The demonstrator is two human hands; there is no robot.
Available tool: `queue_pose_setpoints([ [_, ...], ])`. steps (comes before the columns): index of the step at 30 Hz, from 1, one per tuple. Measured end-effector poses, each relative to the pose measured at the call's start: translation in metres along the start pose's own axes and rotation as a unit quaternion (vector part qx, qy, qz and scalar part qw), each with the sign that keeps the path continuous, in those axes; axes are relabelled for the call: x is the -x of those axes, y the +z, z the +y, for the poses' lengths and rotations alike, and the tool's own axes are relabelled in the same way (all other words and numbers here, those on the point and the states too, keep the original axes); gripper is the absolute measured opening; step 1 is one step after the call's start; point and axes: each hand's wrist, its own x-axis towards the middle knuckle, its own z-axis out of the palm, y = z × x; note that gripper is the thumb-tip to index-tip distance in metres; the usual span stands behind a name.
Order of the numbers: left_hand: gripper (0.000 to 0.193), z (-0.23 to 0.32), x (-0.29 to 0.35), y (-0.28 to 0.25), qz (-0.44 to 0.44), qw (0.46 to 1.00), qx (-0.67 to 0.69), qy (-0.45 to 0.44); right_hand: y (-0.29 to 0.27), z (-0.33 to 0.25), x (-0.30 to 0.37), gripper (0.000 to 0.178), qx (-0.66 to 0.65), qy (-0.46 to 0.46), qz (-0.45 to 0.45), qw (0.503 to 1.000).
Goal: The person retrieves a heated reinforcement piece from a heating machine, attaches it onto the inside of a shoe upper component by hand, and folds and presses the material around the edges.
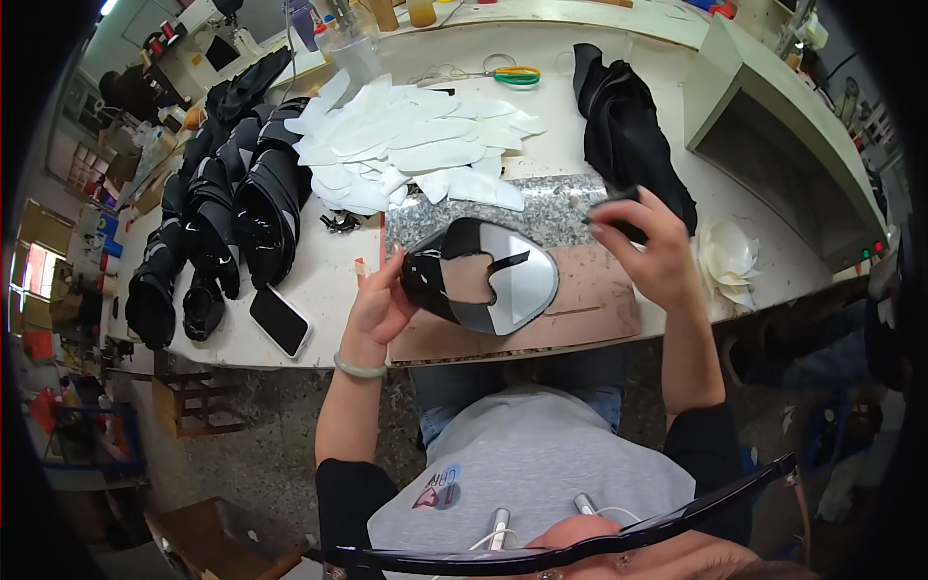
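Note:
My left hand (379,302) grips the black end of a shoe upper (527,290), thumb and fingers closed on its edge. The upper has a glossy black part, a pale grey toe and an oval opening in the middle. A small black strip lies across the toe beside that opening. My right hand (655,246) is raised to the right of the upper, apart from it, with its fingers pinched round a small dark piece (623,215) whose kind I cannot make out. Under the upper lie a brown board (594,290) and a speckled stone slab (561,198).
White cut pieces (416,135) are heaped behind the slab. Stacks of black shoe uppers (266,217) and a phone (281,321) lie on the left. Scissors (507,72) rest at the back. Black material (628,135), pale round pieces (728,256) and a box-shaped machine (783,135) stand right.

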Motion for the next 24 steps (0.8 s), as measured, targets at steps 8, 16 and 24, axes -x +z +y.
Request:
queue_pose_setpoints([
  [8, 0.038, 0.016, 0.047, 0.076, -0.101, 0.968, 0.125, 0.193, -0.009, 0.025, -0.047, 0.011, 0.076, 0.01, -0.021, 0.997],
  [16, 0.023, -0.062, 0.023, 0.117, -0.071, 0.966, 0.108, 0.226, 0.068, 0.032, -0.006, 0.018, -0.121, 0.066, -0.12, 0.983],
  [24, 0.016, -0.075, -0.004, 0.117, -0.107, 0.979, -0.034, 0.169, 0.051, 0.027, 0.022, 0.035, -0.405, 0.193, -0.192, 0.873],
])
